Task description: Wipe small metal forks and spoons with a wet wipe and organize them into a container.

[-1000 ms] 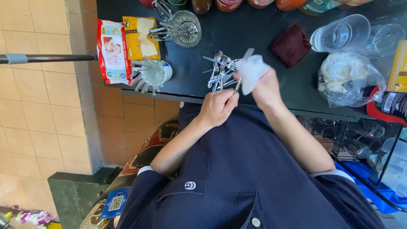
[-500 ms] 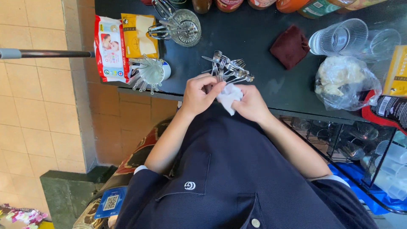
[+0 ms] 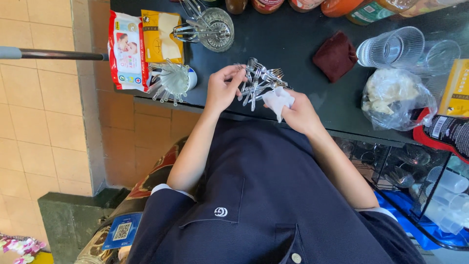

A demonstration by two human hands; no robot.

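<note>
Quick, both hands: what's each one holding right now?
Left hand: fingers pinching one piece from the cutlery bundle.
Right hand: closed on the white cloth and bundle.

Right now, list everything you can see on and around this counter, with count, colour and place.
forks: a bunch, silver, counter middle, in both hands
cloth: one, white, right hand
folded cloth: one, maroon, counter right
tumblers: two, clear, far right
plastic bag: one, clear, right
glass holder: one, clear, top
packets: two, red-white and yellow, left
counter: one, black
left hand: on the forks
right hand: holding cloth, forks
</note>
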